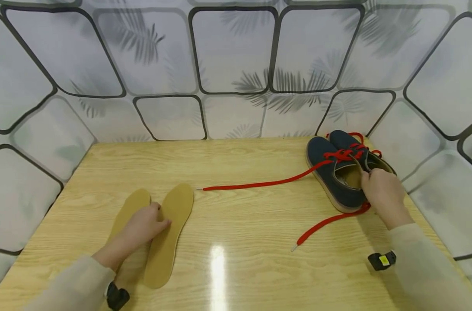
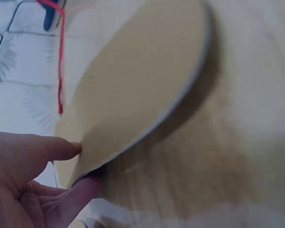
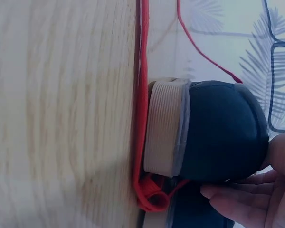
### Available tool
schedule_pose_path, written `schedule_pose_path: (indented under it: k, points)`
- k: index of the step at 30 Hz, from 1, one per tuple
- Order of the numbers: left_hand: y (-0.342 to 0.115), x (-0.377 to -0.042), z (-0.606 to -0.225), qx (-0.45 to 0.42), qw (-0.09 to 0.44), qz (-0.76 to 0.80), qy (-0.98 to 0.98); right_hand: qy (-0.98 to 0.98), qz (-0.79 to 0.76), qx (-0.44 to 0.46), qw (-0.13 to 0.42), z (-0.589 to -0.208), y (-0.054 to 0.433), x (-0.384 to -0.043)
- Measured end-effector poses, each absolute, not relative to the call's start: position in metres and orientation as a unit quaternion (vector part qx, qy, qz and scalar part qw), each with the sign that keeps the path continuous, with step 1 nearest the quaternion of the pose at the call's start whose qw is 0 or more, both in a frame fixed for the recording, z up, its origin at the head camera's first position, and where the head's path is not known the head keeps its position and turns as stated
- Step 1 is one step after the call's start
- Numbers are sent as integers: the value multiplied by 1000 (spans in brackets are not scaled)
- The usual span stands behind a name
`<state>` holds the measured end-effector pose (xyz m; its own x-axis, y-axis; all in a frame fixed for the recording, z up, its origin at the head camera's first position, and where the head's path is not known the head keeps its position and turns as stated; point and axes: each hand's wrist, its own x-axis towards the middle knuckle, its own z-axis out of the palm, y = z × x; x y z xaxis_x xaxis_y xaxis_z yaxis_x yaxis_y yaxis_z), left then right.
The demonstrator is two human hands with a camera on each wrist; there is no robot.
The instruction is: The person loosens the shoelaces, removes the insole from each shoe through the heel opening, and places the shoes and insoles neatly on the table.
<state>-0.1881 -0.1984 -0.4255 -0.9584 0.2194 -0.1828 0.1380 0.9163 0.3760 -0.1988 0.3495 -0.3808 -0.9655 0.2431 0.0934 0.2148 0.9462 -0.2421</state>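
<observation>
Two tan insoles lie side by side at the left front, a left one (image 1: 132, 205) and a right one (image 1: 168, 248). My left hand (image 1: 142, 223) pinches the right insole by its edge; in the left wrist view, the thumb is on the insole's face (image 2: 137, 71) and fingers are beneath. At the far right sits a pair of navy canvas shoes, the nearer shoe (image 1: 318, 151) beside the farther shoe (image 1: 338, 137). My right hand (image 1: 384, 192) grips the nearer shoe's heel (image 3: 218, 128), the thumb at its collar and the fingers between the shoes.
A long red shoelace (image 1: 259, 185) runs leftward across the wooden table (image 1: 251, 224). Another red lace end (image 1: 317, 226) trails toward the front beside the heels. Patterned white panels (image 1: 236, 116) rise behind the table and along both sides.
</observation>
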Motion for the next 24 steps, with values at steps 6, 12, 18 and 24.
schedule_pose_path:
  k: [6,12,18,24]
  points:
    - [-194,-179,-426,133,36,108,985,-984,108,-128,62,-374,347,-189]
    - [-187,-173,-422,145,-26,40,988,-979,79,-169,83,-370,341,-178]
    - [-176,-168,-417,184,-125,29,975,-965,68,-130,217,-367,326,-165]
    - [-170,-175,-405,292,-306,12,906,-921,-12,20,390,-370,309,-156]
